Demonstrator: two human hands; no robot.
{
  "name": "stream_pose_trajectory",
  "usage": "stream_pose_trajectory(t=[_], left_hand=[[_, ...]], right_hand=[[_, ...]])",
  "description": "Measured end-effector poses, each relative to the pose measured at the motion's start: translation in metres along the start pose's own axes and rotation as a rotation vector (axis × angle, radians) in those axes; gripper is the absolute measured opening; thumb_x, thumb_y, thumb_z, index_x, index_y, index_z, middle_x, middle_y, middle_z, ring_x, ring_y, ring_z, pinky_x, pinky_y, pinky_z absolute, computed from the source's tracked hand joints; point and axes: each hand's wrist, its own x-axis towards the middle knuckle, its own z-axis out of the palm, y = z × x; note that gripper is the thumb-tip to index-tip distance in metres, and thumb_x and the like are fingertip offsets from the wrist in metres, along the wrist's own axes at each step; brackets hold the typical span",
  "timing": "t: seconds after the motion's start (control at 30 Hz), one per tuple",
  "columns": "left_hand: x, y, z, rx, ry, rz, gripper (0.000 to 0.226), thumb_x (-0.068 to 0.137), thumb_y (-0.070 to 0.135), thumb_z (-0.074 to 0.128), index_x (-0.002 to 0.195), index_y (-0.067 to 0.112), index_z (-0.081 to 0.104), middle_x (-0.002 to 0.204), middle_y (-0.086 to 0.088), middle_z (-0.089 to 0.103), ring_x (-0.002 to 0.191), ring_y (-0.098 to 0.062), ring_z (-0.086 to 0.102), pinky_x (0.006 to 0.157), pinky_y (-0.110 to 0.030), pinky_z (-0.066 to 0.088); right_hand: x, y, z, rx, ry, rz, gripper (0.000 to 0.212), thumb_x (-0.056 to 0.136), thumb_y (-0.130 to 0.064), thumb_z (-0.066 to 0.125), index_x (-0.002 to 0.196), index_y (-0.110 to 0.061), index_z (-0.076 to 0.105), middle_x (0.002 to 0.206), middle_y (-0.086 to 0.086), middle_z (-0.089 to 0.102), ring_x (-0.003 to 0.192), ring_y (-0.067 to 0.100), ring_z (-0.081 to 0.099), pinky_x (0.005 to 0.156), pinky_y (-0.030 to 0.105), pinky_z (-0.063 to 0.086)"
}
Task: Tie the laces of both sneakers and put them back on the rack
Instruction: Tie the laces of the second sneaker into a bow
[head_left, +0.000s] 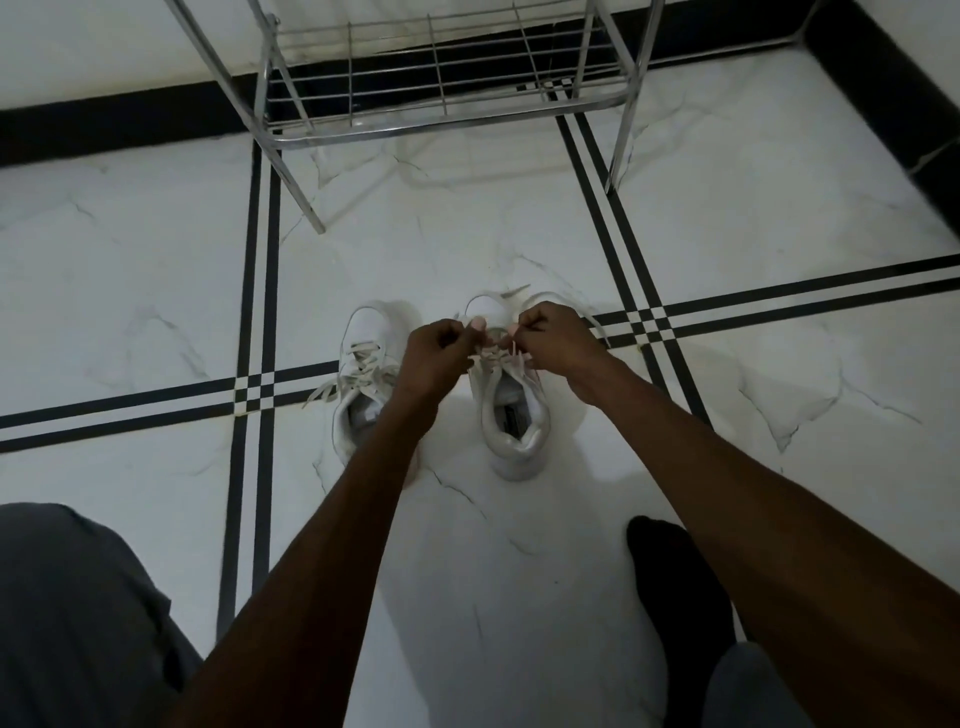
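Two white sneakers stand side by side on the floor, toes pointing away from me. The right sneaker (511, 415) has both my hands over its tongue. My left hand (434, 353) pinches one lace (488, 358) and my right hand (553, 338) pinches the other, fingers closed, hands almost touching. A lace loop shows beyond my right hand. The left sneaker (363, 374) has loose laces (332, 389) spilling out to its left, and my left forearm covers part of it. The metal shoe rack (441, 88) stands further ahead, its wire shelf bare.
The floor is white marble tile (156, 291) with black double stripes. A black skirting (883, 78) runs along the walls behind and right of the rack. My grey-trousered knee (78, 613) is at bottom left and my black-socked foot (675, 582) at bottom right.
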Motion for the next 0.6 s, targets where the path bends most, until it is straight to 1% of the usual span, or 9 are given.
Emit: stream_pose_trajectory(t=[0.1, 0.2, 0.27, 0.3, 0.37, 0.43, 0.5, 0.57, 0.6], left_hand=[[0.003, 0.020, -0.007, -0.059, 0.010, 0.071, 0.034, 0.102, 0.032, 0.061, 0.104, 0.002, 0.075, 0.100, -0.008, 0.079, 0.098, -0.024, 0.076, 0.090, -0.040, 0.060], [0.007, 0.036, -0.015, -0.007, -0.007, 0.221, 0.031, 0.103, 0.031, 0.060, 0.111, 0.006, 0.076, 0.105, -0.008, 0.079, 0.104, -0.017, 0.074, 0.091, -0.032, 0.060], [0.008, 0.043, -0.018, 0.057, -0.024, 0.296, 0.031, 0.103, 0.032, 0.059, 0.111, 0.009, 0.077, 0.107, -0.005, 0.078, 0.102, -0.010, 0.073, 0.080, -0.021, 0.058], [0.009, 0.045, -0.019, 0.077, -0.031, 0.310, 0.030, 0.104, 0.032, 0.059, 0.111, 0.009, 0.077, 0.108, -0.005, 0.078, 0.102, -0.007, 0.072, 0.073, -0.017, 0.056], [0.008, 0.043, -0.019, 0.069, -0.052, 0.282, 0.033, 0.105, 0.031, 0.057, 0.111, 0.005, 0.076, 0.106, -0.009, 0.077, 0.096, -0.005, 0.072, 0.068, -0.014, 0.055], [0.005, 0.037, -0.017, 0.049, -0.105, 0.225, 0.044, 0.108, 0.036, 0.049, 0.109, 0.000, 0.073, 0.098, -0.022, 0.074, 0.087, -0.015, 0.071, 0.071, -0.024, 0.056], [0.001, 0.030, -0.011, 0.074, -0.165, 0.165, 0.057, 0.110, 0.044, 0.038, 0.105, -0.003, 0.069, 0.095, -0.022, 0.072, 0.085, -0.018, 0.069, 0.080, -0.033, 0.054], [-0.004, 0.026, -0.006, 0.078, -0.161, 0.103, 0.059, 0.111, 0.044, 0.032, 0.103, 0.001, 0.070, 0.094, -0.012, 0.075, 0.085, -0.006, 0.073, 0.081, -0.025, 0.056], [-0.005, 0.025, -0.004, 0.071, -0.146, 0.089, 0.057, 0.111, 0.044, 0.031, 0.102, 0.005, 0.071, 0.095, -0.011, 0.076, 0.089, -0.006, 0.075, 0.082, -0.025, 0.058]], right_hand=[[-0.006, -0.015, 0.000, 0.143, -0.041, -0.005, 0.017, 0.094, -0.013, 0.066, 0.110, -0.008, 0.066, 0.094, 0.011, 0.076, 0.074, 0.012, 0.072, 0.057, 0.021, 0.056], [-0.009, -0.025, 0.000, -0.094, -0.150, -0.137, 0.022, 0.094, -0.011, 0.065, 0.114, -0.007, 0.073, 0.101, 0.015, 0.077, 0.077, 0.016, 0.071, 0.059, 0.018, 0.051], [-0.013, -0.034, -0.001, -0.240, -0.317, -0.186, 0.025, 0.093, -0.011, 0.065, 0.117, -0.007, 0.073, 0.103, 0.014, 0.076, 0.079, 0.015, 0.069, 0.060, 0.014, 0.050], [-0.014, -0.038, -0.002, -0.293, -0.390, -0.197, 0.026, 0.093, -0.017, 0.067, 0.117, -0.008, 0.073, 0.102, 0.013, 0.076, 0.080, 0.014, 0.069, 0.061, 0.015, 0.050], [-0.015, -0.047, -0.005, -0.379, -0.458, -0.232, 0.031, 0.092, -0.034, 0.069, 0.111, -0.011, 0.075, 0.098, 0.011, 0.076, 0.081, 0.015, 0.069, 0.065, 0.018, 0.051], [-0.015, -0.052, -0.011, -0.398, -0.412, -0.278, 0.036, 0.092, -0.044, 0.066, 0.098, -0.009, 0.077, 0.087, 0.008, 0.076, 0.073, 0.009, 0.066, 0.061, 0.013, 0.047], [-0.014, -0.054, -0.016, -0.362, -0.359, -0.315, 0.038, 0.093, -0.041, 0.066, 0.090, -0.005, 0.077, 0.080, 0.008, 0.074, 0.069, 0.007, 0.064, 0.059, 0.012, 0.045], [-0.011, -0.053, -0.022, -0.363, -0.365, -0.331, 0.032, 0.091, -0.035, 0.071, 0.079, -0.005, 0.073, 0.073, 0.006, 0.071, 0.065, 0.007, 0.062, 0.059, 0.013, 0.045], [-0.009, -0.052, -0.024, -0.395, -0.364, -0.345, 0.029, 0.089, -0.033, 0.074, 0.075, -0.008, 0.072, 0.071, 0.006, 0.069, 0.064, 0.009, 0.061, 0.060, 0.019, 0.047]])
